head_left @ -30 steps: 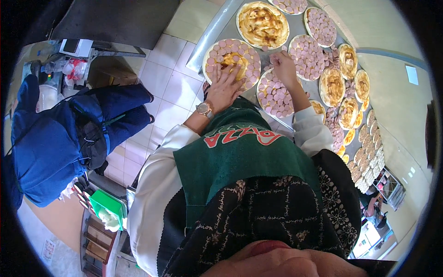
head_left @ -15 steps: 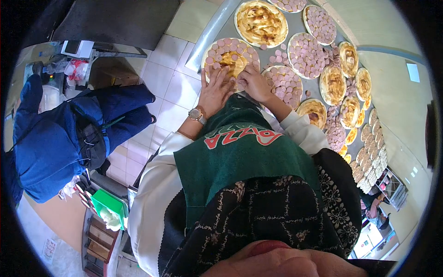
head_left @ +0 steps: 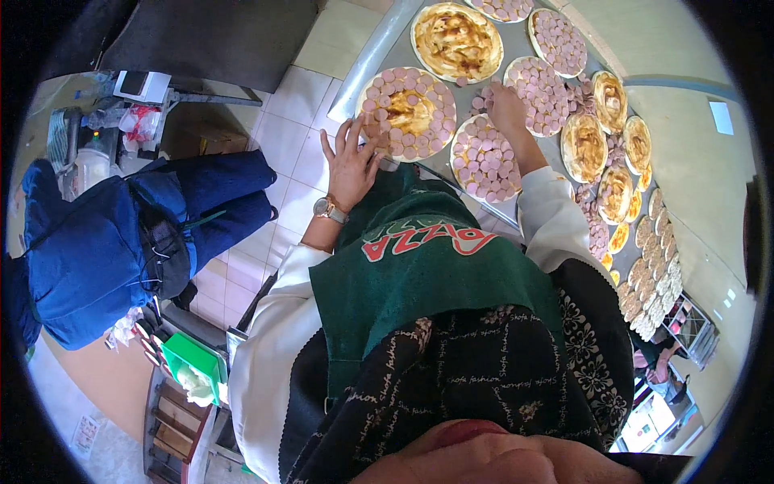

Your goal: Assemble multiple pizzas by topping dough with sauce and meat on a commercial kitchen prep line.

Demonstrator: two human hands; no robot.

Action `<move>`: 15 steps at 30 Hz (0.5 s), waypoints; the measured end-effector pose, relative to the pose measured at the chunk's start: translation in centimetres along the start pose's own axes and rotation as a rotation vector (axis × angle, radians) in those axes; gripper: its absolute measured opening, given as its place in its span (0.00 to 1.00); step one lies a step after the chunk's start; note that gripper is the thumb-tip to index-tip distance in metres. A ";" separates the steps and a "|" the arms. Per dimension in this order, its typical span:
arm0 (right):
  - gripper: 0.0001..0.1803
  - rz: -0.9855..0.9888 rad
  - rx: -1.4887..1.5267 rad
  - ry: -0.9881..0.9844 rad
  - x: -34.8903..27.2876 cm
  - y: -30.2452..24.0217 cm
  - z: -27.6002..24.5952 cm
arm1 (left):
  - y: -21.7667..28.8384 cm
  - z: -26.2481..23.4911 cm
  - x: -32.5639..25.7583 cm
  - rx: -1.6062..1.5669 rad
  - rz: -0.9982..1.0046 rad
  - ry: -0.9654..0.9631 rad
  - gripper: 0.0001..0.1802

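Observation:
A round of pizza dough (head_left: 409,113) lies in front of me, its outer part covered with pink sausage slices and its middle showing orange sauce. At its left edge rests my left hand (head_left: 352,165), fingers spread, a watch on its wrist. My right hand (head_left: 506,111) reaches over a small heap of loose sausage slices (head_left: 481,103), between this pizza and a fully covered pizza (head_left: 535,97). Its fingers are bunched down onto the slices, and the fingertips are partly hidden. Just below that hand, another pizza (head_left: 485,157) is thickly topped with slices.
A sauced dough round (head_left: 456,40) lies farther back on the metal table (head_left: 393,50). Several more pizzas and small rounds run off to the right. Someone in blue clothes (head_left: 89,250) is at the left, near a green crate (head_left: 192,363). A metal rack (head_left: 692,327) stands far right.
My right hand has left the pizza in front and moved right to the loose slices. My left hand has drawn back leftward to the pizza's edge, its fingers spreading.

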State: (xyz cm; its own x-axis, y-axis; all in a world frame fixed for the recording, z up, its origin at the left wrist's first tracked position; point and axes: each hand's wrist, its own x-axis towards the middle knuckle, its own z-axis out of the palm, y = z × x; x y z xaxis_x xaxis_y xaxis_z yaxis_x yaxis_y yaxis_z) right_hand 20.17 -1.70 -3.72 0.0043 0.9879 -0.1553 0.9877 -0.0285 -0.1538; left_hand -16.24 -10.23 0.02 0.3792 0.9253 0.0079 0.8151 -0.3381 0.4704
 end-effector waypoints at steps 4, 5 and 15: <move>0.05 0.154 0.304 -0.079 0.5 -0.6 -0.7 | -1.2 -0.2 -0.7 -0.029 -0.020 0.024 0.19; 0.05 0.159 0.304 -0.072 0.4 -1.1 -0.6 | -1.3 -0.4 -0.6 -0.029 -0.011 0.025 0.19; 0.06 -0.080 0.699 -0.012 1.3 -14.9 2.3 | -5.2 -2.9 0.8 -0.023 0.019 0.015 0.19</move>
State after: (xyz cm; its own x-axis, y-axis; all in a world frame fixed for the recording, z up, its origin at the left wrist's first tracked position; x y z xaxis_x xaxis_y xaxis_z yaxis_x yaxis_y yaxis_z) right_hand 5.06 -0.35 -3.84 -0.0700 0.9893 -0.1278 0.6528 -0.0514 -0.7558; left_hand -21.43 -7.18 0.18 0.3878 0.9213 0.0298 0.7978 -0.3516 0.4898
